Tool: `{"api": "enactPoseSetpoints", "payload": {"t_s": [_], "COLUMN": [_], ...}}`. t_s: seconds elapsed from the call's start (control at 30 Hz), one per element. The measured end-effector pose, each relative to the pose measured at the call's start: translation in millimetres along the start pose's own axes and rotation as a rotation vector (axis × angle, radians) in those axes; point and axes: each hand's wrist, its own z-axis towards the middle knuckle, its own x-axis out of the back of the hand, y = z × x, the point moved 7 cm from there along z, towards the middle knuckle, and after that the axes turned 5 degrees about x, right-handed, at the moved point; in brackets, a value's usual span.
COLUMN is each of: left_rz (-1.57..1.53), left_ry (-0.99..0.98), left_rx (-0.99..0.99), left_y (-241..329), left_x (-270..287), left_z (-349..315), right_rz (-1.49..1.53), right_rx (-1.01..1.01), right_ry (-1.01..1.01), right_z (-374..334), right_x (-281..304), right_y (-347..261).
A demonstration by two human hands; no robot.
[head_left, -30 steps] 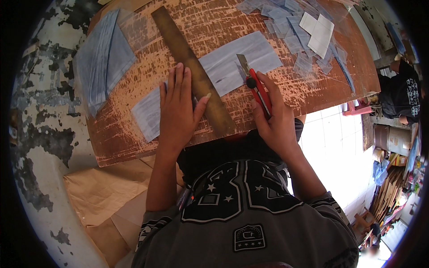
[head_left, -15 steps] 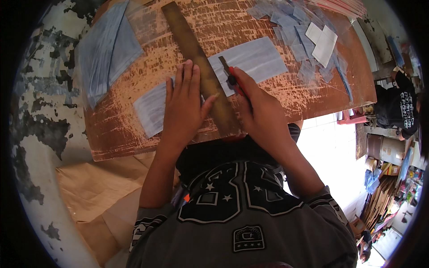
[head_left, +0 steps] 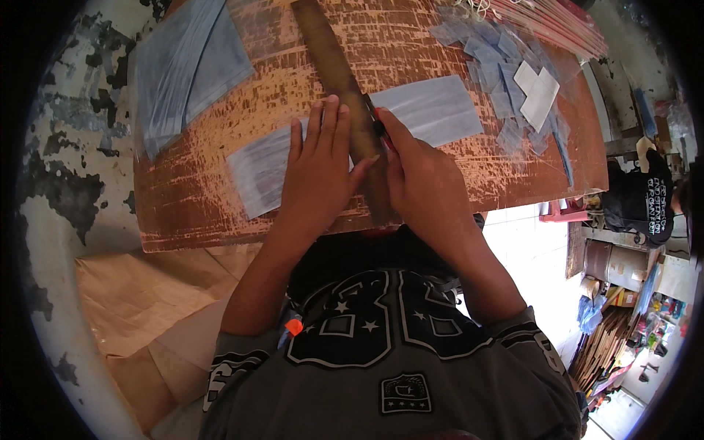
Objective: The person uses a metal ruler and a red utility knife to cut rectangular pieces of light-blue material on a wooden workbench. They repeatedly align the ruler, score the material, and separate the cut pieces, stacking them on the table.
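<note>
My left hand (head_left: 320, 170) lies flat, fingers spread, pressing a long brown wooden ruler (head_left: 339, 73) down on a clear plastic sheet (head_left: 433, 110) that stretches across the worn brown table (head_left: 183, 213). My right hand (head_left: 420, 176) grips a red utility knife (head_left: 378, 123) against the ruler's right edge, over the sheet. Most of the knife is hidden by my fingers.
A stack of clear plastic sheets (head_left: 180, 70) lies at the table's far left. Several small cut plastic pieces (head_left: 513, 81) and thin sticks (head_left: 546, 26) sit at the far right. Brown paper (head_left: 139, 308) lies on the floor at left. Another person's dark shirt (head_left: 645, 198) shows at right.
My right hand has slid the knife up along the ruler, away from my body. The left hand stays pressed on the ruler.
</note>
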Motion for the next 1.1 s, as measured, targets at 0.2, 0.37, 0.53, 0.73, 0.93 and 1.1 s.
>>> {"api": "enactPoseSetpoints", "payload": {"t_s": [0.2, 0.37, 0.53, 0.73, 0.93, 1.1], "left_rz": [0.019, 0.062, 0.039, 0.045, 0.029, 0.051], "left_ry": [0.003, 0.016, 0.008, 0.019, 0.026, 0.032], "left_rx": [-0.012, -0.028, -0.014, -0.014, -0.029, -0.03], "left_y": [1.0, 1.5, -0.4, -1.6, 0.3, -2.4], "left_x": [0.2, -2.7, -5.5, -3.3, -4.8, -7.2], "left_z": [0.3, 0.0, -0.8, -1.3, 2.4, -0.2], "right_rz": [-0.032, 0.004, -0.022, 0.078, 0.0, -0.005], "right_rx": [-0.022, -0.042, -0.224, -0.039, 0.035, 0.004], "right_ry": [-0.032, -0.064, -0.298, -0.053, 0.097, 0.018], "right_z": [-4.8, -46.2, -93.6, -75.5, -5.9, 7.7], "right_x": [-0.8, 7.1, 21.6, 46.2, 16.7, 0.1], "right_y": [-2.0, -4.4, -14.9, -14.3, 7.6, 2.2]}}
